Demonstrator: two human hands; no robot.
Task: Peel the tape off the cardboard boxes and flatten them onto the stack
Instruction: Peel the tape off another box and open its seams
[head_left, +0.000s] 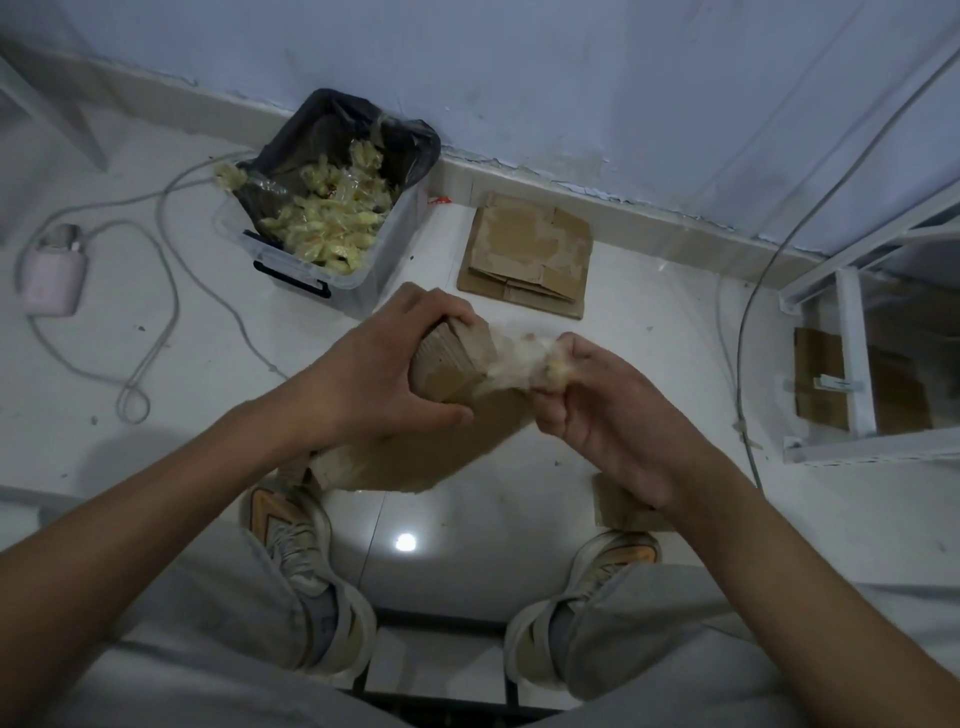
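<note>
Seated over a white floor, shoes planted apart. Left hand curled round the upper end of a box, thumb on the near side, fingers over the far edge. Right hand fisted on a bunch of tape, stretched taut between fist and box corner. Box held in the air above the floor, between the knees, its lower flap hanging toward the left shoe. Stack of flattened cardboard flat on the floor near the wall, beyond the hands. Just left of it, a clear bin lined with a black bag, full of crumpled yellowish tape. More cardboard on the floor under the right wrist. Pink device with a looping cable at the floor's left side. White frame at right.
</note>
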